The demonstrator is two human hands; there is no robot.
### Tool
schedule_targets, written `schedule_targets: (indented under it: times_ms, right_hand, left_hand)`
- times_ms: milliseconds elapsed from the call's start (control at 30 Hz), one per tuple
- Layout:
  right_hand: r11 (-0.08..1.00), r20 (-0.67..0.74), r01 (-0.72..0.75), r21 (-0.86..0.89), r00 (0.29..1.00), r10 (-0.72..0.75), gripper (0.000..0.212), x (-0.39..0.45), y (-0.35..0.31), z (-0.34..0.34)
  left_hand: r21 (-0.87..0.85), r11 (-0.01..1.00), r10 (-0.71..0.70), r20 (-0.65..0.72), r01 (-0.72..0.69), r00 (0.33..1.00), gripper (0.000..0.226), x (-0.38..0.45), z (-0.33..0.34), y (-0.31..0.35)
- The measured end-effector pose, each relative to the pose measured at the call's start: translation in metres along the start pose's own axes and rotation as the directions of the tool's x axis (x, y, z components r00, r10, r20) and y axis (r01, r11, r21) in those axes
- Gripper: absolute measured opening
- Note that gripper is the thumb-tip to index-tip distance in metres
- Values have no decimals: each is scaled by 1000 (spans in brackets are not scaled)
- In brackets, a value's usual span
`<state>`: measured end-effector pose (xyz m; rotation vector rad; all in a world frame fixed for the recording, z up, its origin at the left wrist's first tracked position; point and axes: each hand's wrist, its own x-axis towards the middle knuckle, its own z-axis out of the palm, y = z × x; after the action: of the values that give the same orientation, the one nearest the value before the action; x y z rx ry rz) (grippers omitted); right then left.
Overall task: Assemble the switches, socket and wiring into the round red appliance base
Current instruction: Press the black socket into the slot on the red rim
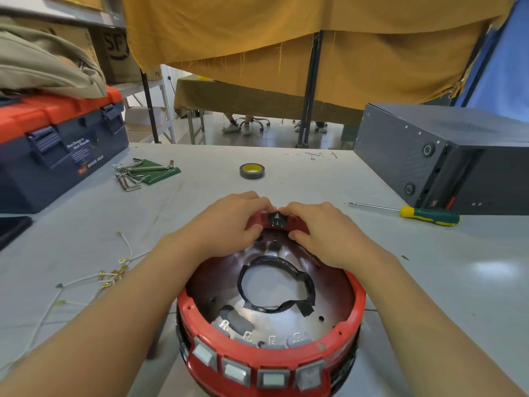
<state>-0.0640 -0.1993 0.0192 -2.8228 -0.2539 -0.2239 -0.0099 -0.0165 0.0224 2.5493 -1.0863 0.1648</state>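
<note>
Table (286, 173): grey, holds the red base (355, 308).
Socket (277, 220): black, in the base's far wall, between both hands.
Left hand (229, 224): pinches the wall beside the socket.
Right hand (323, 230): same, equally near.
Wires (114, 276): left of the base, loose.

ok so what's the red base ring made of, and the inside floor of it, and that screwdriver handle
Red base ring: looks like moulded plastic, matte, with small moulded holes along the rim. Inside floor: probably sheet metal, since it gives shiny, mirror-like reflections. Screwdriver handle: green and yellow, likely plastic or rubber; the shaft is bright metal.
</note>
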Motion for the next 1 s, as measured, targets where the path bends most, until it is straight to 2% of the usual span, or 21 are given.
schedule_targets:
  times_ms: [233, 433, 700, 1000]
  right_hand:
    - [999, -41, 22, 47, 999, -20, 40, -2, 0, 1]
    - [997, -18, 22, 75, 1000, -20, 38, -1, 2, 1]
    - [988, 6, -2, 155, 1000, 1, 34, 4, 4, 2]
    - [981, 1, -24, 192, 1000, 24, 36, 5, 6, 4]
  left_hand:
    - [-54, 998, 23, -82, -27, 996, 38, -3, 1, 0]
    - [-13, 999, 28, -56, -29, 998, 39, -2, 2, 0]
    - [-79, 997, -23, -37, 20, 999, 31, 4, 6, -3]
    - [-109, 992, -61, -19, 59, 998, 37, 4, 6, -4]
